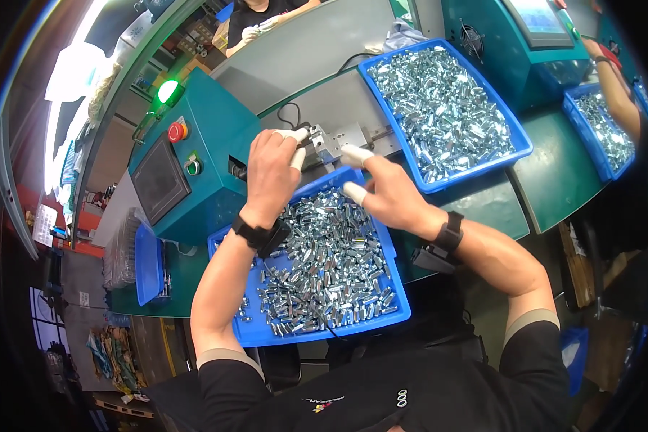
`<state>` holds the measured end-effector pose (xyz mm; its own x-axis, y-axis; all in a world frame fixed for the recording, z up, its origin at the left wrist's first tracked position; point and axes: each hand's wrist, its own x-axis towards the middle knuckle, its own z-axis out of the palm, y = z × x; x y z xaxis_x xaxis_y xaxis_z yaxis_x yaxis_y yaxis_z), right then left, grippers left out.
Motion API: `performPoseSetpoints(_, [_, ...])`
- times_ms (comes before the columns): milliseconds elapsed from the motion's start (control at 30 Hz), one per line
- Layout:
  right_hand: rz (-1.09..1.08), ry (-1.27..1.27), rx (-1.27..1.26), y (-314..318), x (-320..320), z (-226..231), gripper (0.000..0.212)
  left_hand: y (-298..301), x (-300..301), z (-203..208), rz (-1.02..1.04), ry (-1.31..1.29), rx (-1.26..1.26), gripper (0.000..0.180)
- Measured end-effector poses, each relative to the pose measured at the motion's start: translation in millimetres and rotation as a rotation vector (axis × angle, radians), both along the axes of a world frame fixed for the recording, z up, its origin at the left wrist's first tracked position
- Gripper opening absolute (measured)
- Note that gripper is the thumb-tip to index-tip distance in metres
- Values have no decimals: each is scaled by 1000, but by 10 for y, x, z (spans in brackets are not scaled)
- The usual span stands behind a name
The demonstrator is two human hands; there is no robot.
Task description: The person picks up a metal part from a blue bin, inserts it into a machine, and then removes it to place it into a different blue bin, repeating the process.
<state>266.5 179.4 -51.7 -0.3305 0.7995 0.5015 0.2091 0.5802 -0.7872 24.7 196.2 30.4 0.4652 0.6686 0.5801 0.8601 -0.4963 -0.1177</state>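
Note:
My left hand (272,171), with white covers on its fingertips, is curled at the left side of a small metal fixture (325,144). Its thumb and index finger bend toward each other; whatever is between them is too small to make out. My right hand (396,196) is just right of the fixture, over the rim of the nearer blue tray (403,306). White covers sit on its thumb and index finger, which are spread apart with nothing visible between them. Many small shiny metal cylindrical parts (331,259) fill most of that tray.
A second blue tray (522,146) of similar parts stands right of the fixture. On the left is a green machine housing (216,122) with a dark screen (161,180) and a red button (177,132). A person's gloved hands (259,29) show beyond the partition; another person's arm (615,90) is at right.

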Motion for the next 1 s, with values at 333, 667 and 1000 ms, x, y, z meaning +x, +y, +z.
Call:
performPoseSetpoints(333, [157, 129, -211, 327, -321, 120, 76, -1088, -311, 113, 61, -205, -218, 32])
performPoseSetpoints(667, [283, 66, -305, 384, -478, 189, 72, -1651, -538, -32, 179, -392, -308, 30])
performPoseSetpoints(1000, [334, 96, -258, 408, -495, 15, 74, -1636, -574, -155, 171, -493, -387, 29])
